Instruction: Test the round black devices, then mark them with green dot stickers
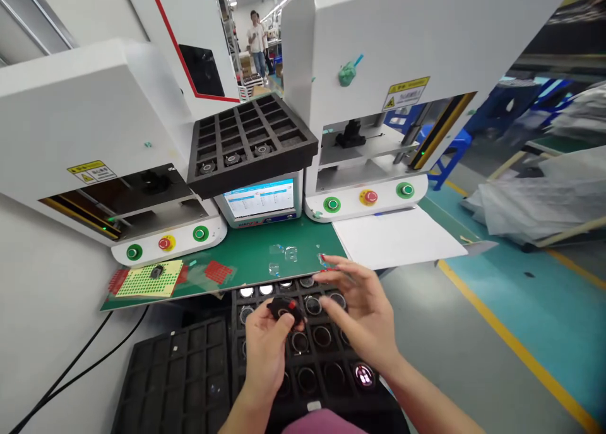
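Green bench (249, 250); black tray (348, 401) sits by its front edge, presumably for easy reach. I see right hand (368, 314), fingers spread; left hand (267, 346), thumb and fingers pinching dark round part (278, 306) over tray's back-left corner, likely to steady it.

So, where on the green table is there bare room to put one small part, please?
In front of the monitor, the green table is bare between the red sheet and clear film pieces. A smaller patch lies left of the white paper. The left end, under the yellow dotted sheet, is crowded.
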`<state>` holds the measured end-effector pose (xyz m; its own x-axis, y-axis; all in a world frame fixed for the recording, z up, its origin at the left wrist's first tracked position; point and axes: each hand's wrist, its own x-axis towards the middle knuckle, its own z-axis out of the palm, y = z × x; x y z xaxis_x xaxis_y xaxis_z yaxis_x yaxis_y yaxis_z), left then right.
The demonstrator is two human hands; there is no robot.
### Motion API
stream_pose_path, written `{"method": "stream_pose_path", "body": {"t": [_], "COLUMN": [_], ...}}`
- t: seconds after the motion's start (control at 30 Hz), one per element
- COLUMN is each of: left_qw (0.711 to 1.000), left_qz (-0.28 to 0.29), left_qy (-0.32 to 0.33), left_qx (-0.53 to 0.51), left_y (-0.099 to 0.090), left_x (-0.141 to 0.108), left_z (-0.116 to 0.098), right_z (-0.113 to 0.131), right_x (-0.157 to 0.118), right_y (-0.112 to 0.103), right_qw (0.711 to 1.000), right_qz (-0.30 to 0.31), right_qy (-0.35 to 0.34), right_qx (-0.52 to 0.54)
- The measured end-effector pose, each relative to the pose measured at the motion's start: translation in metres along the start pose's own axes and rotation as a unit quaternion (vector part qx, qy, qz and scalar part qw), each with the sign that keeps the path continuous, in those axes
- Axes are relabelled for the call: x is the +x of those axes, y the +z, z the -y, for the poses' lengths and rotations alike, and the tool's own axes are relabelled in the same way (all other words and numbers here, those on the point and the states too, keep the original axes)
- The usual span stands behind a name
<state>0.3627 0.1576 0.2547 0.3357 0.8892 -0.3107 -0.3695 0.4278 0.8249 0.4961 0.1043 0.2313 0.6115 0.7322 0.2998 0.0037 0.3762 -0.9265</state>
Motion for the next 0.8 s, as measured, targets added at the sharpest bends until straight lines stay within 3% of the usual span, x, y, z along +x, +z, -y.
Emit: {"method": "stream_pose_path", "body": {"t": [0.07,0.23,0.4,0.53,0.67,0.73,0.8], "left_qw": [0.999,0.993,0.99,0.989,0.986,0.964,0.924], "left_qz": [-0.031,-0.09,-0.094,-0.069,0.007,0.036,0.022], "left_qy": [0.027,0.07,0.089,0.094,0.095,0.14,0.193], "left_qx": [0.01,0.029,0.06,0.091,0.136,0.225,0.328], "left_y": [-0.009,-0.032,-0.045,-0.049,-0.048,-0.044,-0.039], "left_x": [0.003,0.006,0.009,0.011,0.007,0.005,0.006], "left_z": [-0.002,-0.004,0.004,0.01,0.011,0.009,0.005], "right_z": [-0.023,-0.093,-0.124,-0.11,-0.063,-0.034,-0.008], "right_x": [0.015,0.046,0.032,0.012,-0.003,-0.009,-0.014], "right_y": [-0.013,-0.045,-0.035,-0.01,0.006,0.01,0.013], "right_qw": [0.994,0.972,0.957,0.958,0.965,0.968,0.975], "right_qz": [-0.058,-0.091,-0.066,-0.045,-0.01,0.008,0.016], "right_qy": [0.047,0.169,0.257,0.282,0.259,0.244,0.212], "right_qx": [-0.08,-0.138,-0.113,-0.039,0.036,0.059,0.06]}}
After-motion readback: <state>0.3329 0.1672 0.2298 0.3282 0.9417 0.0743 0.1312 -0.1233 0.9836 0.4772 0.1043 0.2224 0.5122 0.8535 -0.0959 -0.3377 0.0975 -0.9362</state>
